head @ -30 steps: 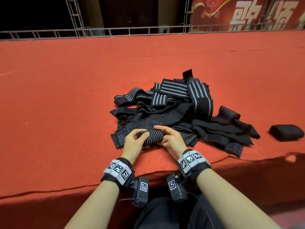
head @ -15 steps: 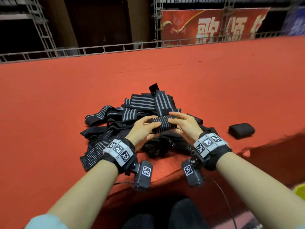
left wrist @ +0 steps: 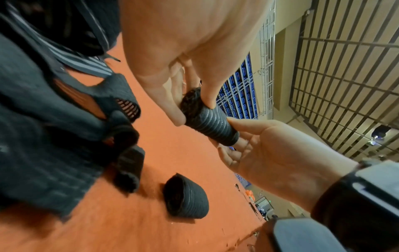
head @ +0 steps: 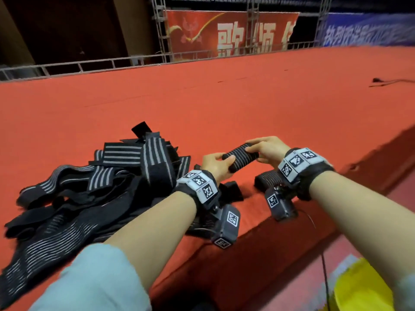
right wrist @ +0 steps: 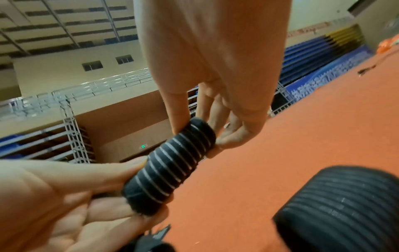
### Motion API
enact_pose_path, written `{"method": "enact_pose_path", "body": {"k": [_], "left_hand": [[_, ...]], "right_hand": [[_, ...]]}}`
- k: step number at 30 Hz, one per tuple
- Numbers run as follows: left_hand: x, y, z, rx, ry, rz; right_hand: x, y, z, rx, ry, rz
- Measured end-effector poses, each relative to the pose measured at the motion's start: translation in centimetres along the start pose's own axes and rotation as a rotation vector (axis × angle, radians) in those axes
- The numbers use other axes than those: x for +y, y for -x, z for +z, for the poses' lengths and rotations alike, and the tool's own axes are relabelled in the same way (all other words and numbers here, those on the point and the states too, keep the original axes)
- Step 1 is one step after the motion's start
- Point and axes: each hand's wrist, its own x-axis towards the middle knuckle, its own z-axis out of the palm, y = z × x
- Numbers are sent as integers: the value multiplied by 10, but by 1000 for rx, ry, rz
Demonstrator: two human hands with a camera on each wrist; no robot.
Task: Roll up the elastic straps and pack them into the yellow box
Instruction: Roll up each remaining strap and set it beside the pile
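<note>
The rolled strap [head: 240, 156], pinched endwise by left hand [head: 215, 164] and right hand [head: 267, 148], has been lifted off the loose pile [head: 94, 191] toward 3 o'clock, roll apparently complete, with the yellow box [head: 363, 286] at 5 o'clock awaiting it.

surface: red carpeted platform [head: 224, 104] | on it: loose strap pile [head: 94, 194]; rolled strap [left wrist: 185, 197]

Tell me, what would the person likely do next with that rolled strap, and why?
Probably carry the rolled strap, pinched at its ends by the left hand and right hand, down to the yellow box at lower right; it looks fully rolled.
</note>
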Motion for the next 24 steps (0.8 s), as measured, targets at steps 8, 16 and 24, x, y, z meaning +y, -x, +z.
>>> {"method": "enact_pose_path", "body": {"k": [8, 16, 24], "left_hand": [[-22, -54, 50, 2, 26, -103], [-55, -85, 67, 61, -85, -106], [-72, -95, 78, 64, -196, -92]], "right_hand": [[31, -51, -27, 77, 158, 68], [67, -69, -31, 80, 242, 67], [82, -80, -35, 84, 317, 89]]}}
